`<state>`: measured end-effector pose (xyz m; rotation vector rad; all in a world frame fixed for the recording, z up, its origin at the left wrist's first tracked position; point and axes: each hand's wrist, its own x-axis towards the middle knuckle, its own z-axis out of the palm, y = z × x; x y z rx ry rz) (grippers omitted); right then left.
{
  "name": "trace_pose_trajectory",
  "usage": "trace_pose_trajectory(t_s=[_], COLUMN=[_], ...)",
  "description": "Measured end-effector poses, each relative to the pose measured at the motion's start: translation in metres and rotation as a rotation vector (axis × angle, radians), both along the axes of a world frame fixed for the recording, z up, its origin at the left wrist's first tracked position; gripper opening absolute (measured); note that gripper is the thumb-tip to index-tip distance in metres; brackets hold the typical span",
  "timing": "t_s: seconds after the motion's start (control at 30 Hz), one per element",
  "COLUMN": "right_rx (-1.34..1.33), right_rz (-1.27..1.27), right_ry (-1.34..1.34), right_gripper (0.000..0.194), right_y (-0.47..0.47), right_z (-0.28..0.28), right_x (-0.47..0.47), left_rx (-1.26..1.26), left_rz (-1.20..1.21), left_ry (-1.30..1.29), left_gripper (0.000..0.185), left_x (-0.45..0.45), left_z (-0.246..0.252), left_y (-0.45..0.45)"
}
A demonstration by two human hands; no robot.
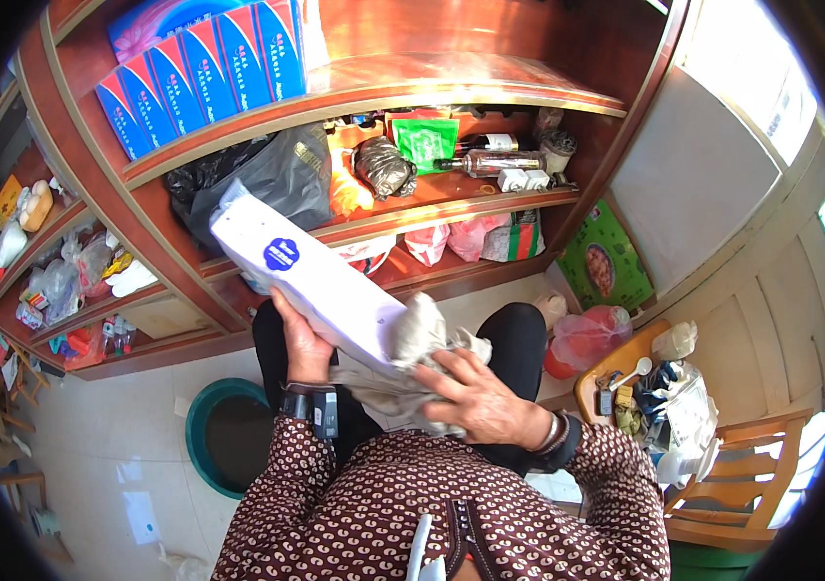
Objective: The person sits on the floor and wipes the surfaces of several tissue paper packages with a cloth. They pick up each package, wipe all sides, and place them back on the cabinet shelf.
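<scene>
A long white package (pixel 332 279) with a blue printed emblem lies tilted across my lap, its far end near the shelves. My left hand (pixel 303 341) grips its lower left side, fingers hidden underneath. A crumpled grey-beige cloth (pixel 423 338) is in my right hand (pixel 481 399), pressed against the package's near end. Part of the cloth hangs below that end. To the left of my knees stands a teal plastic basin (pixel 198 436) of dark water on the floor.
Before me rises a reddish wooden shelf unit (pixel 376 91) with blue boxes (pixel 201 80), a black plastic bag (pixel 274 181), bottles (pixel 499 161) and pink bags (pixel 470 236). On the right are a small cluttered table (pixel 590 381) and a wooden chair (pixel 754 472). Pale tiles (pixel 114 436) cover the floor.
</scene>
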<state>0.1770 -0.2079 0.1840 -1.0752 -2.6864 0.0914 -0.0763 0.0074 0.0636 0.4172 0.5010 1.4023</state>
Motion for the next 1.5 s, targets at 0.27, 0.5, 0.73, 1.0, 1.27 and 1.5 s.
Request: trace_pose_trajectory(t_s=[0.27, 0.5, 0.73, 1.0, 1.27, 1.5], right_rx=[-0.758, -1.329, -1.277, -0.949, -0.585, -0.246], right_rz=[-0.649, -0.189, -0.173, -0.256, -0.458, -0.502], right_ry=[1.908, 2.237, 2.476, 2.608, 2.334, 2.043], right_gripper=[0.037, 0.068, 0.062, 0.065, 0.073, 0.074], right_y=[-0.003, 0.036, 0.060, 0.067, 0.061, 0.054], right_z=[-0.090, -0.102, -0.103, -0.098, -0.083, -0.081], right_x=[0.043, -0.029, -0.037, -0.024, -0.035, -0.031], left_rx=[0.223, 0.352, 0.379, 0.357, 0.152, -0.063], left_rz=[-0.137, -0.205, -0.273, -0.032, 0.056, 0.065], left_ry=[-0.098, -0.083, 0.032, 0.188, 0.299, 0.236], left_gripper=[0.070, 0.069, 0.074, 0.090, 0.083, 0.065], left_x=[-0.031, 0.000, 0.009, -0.011, 0.017, 0.023], left_z=[0.020, 0.057, 0.058, 0.084, 0.071, 0.061], left_y=[0.002, -0.010, -0.015, -0.071, -0.056, -0.040])
